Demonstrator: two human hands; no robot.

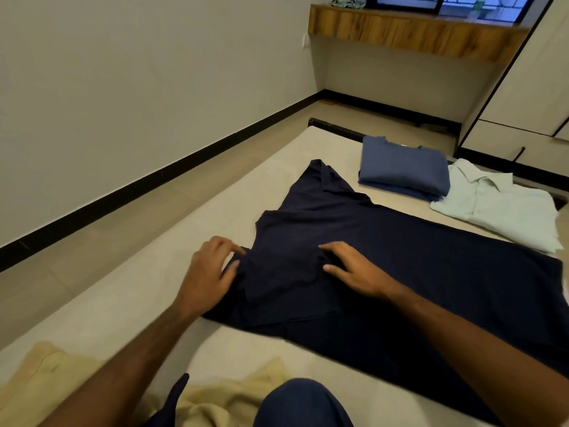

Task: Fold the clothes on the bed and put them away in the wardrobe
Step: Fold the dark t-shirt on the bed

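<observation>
Kneeling or sitting at the near edge, the person shows a knee in dark blue trousers (303, 403) at the bottom of the view, with a crumpled pale yellow cloth garment (215, 402) lying beside it on the cream-sheeted bed (129, 306). Both forearms reach forward over the sheet. The left hand (209, 272) rests at the edge of a dark navy fabric shirt (400, 272), its grip pinching a bit of the cloth between thumb and fingertips. The right hand (354, 269) lies flat on the same shirt, fingers spread and pressing the fabric down near a small bunched fold. This navy shirt is laid out wide across the middle of the bed, one sleeve pointing away toward the far end. Beyond it sits a folded medium-blue knit T-shirt (403, 167), and just to its right, touching it, a folded pale mint collared button shirt (502, 208). Farther off stand the white wardrobe doors with dark trim (529, 87) at right, and a wooden wall shelf (409, 32) under a window.
</observation>
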